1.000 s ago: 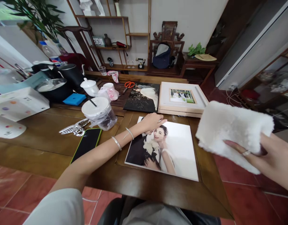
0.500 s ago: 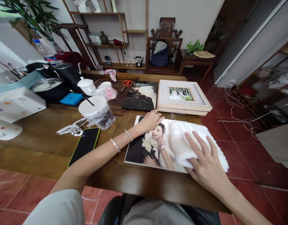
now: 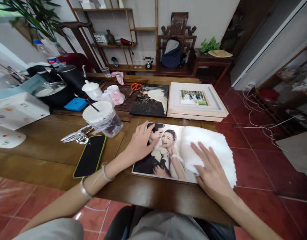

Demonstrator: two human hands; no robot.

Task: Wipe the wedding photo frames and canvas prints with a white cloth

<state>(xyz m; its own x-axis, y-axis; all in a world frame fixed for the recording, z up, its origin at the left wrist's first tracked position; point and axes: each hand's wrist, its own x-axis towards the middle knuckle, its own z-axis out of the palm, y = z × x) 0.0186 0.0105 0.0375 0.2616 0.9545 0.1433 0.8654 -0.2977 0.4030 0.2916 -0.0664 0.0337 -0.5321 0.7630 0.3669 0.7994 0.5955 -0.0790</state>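
Observation:
A wedding photo panel point(image 3: 166, 150) lies flat on the brown wooden table point(image 3: 153, 196) in front of me. Over its right part is spread a fluffy white cloth point(image 3: 218, 150). My right hand point(image 3: 210, 168) rests on this cloth with its fingers spread, pressing it against the panel. My left hand point(image 3: 140, 141) lies at the panel's left edge, fingers apart, the fingertips near its upper left corner. A bracelet and a bangle circle the left wrist. The panel's right end is hidden beneath the cloth.
Behind the panel lie a dark photo panel point(image 3: 148, 103) and stacked pale picture frames point(image 3: 197, 101). Orange-handled scissors point(image 3: 135, 88) are beside them. To the left are a phone point(image 3: 90, 156), a lidded cup in plastic point(image 3: 100, 116), a silver hair clip point(image 3: 78, 135) and a teapot point(image 3: 91, 90).
My left hand has moved left from the panel's top edge to its left side, uncovering the pictured faces. My right hand and the cloth have shifted slightly left.

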